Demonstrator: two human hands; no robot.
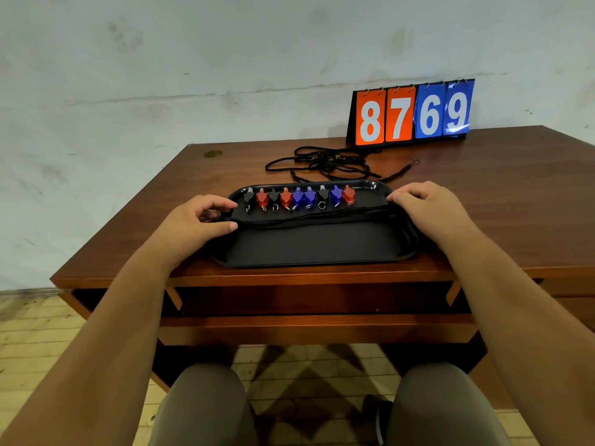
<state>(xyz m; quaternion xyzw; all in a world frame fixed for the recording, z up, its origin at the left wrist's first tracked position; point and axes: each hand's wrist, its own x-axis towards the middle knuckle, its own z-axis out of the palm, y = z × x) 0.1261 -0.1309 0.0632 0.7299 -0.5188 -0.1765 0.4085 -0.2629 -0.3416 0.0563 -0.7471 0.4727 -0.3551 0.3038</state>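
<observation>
Nine whistles (pixel 297 197) lined in tray (pixel 309 247), seemingly none corded yet; your left hand (pixel 196 220) pinches the cords (pixel 309 217), right hand (pixel 428 207) curled at rim, grip unclear

Bare left hand (pixel 196 220) and right hand (pixel 428 207) on unsleeved forearms (pixel 106 333); grey-brown trousers (pixel 206 403) cover both knees.

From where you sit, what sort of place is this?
Probably a plain indoor workroom: a wooden desk against a bare, stained wall, a flip number board showing 8769, and a black tray of whistles and cords.
</observation>
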